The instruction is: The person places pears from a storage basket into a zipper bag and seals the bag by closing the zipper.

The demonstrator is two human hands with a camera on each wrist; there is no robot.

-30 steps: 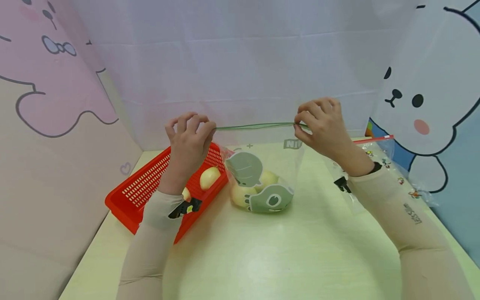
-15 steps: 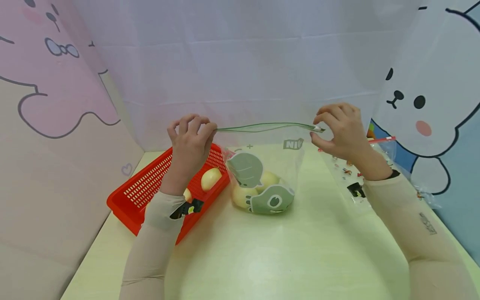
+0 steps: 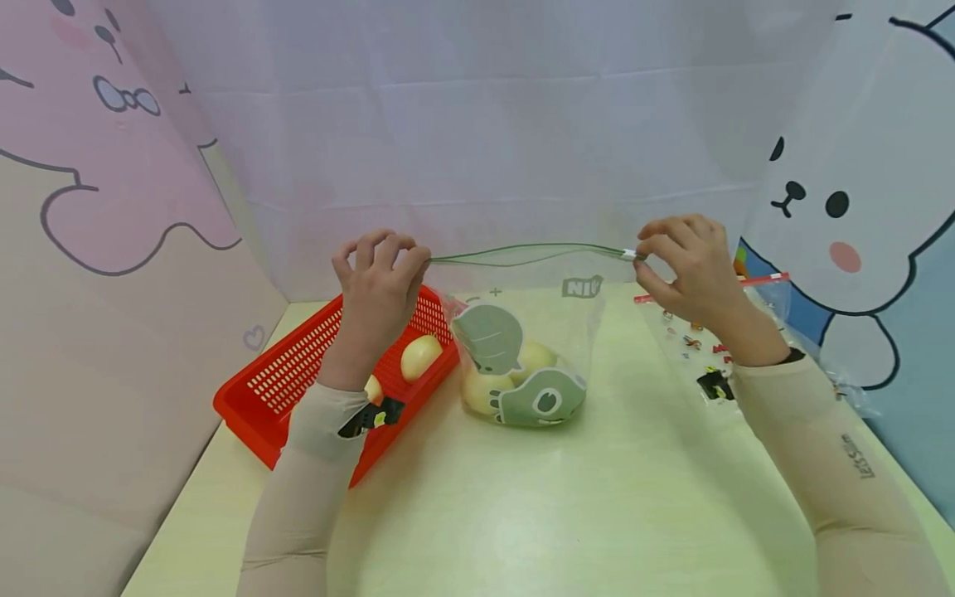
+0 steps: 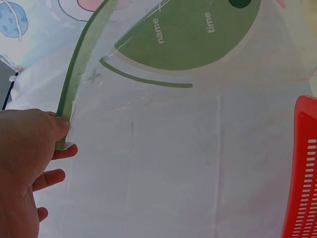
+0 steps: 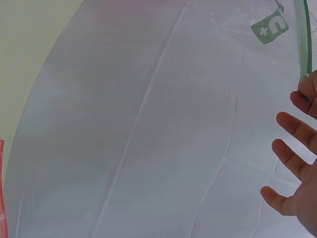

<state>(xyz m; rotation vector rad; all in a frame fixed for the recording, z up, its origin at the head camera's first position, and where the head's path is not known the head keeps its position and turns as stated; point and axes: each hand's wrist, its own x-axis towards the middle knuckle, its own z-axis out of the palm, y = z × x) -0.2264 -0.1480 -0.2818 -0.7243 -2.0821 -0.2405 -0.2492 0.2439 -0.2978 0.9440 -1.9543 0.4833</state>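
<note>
A clear zip bag [image 3: 488, 332] with green leaf-like prints stands on the table, several pale yellow, onion-like rounds [image 3: 535, 356] in its bottom. Along its top runs a green zip strip [image 3: 515, 247], its two edges bowed apart in the middle. My left hand [image 3: 376, 286] pinches the strip's left end between thumb and index finger; the left wrist view shows this thumb [image 4: 60, 128] on the green edge. At the opposite end, by a white slider [image 3: 629, 254], my right hand [image 3: 690, 269] pinches the corner. Its other fingers [image 5: 287, 153] are spread in the right wrist view.
Left of the bag a red perforated basket [image 3: 254, 398] holds more yellow rounds [image 3: 420, 358], partly behind my left forearm. Another clear bag with a red zip [image 3: 764, 279] and small coloured prints lies at the right, partly behind my right arm. A printed curtain [image 3: 485, 141] hangs behind.
My right hand has moved right along the strip to its end, its fingers parting and then pinching again beside the white slider, now exposed. My left hand has stayed put.
</note>
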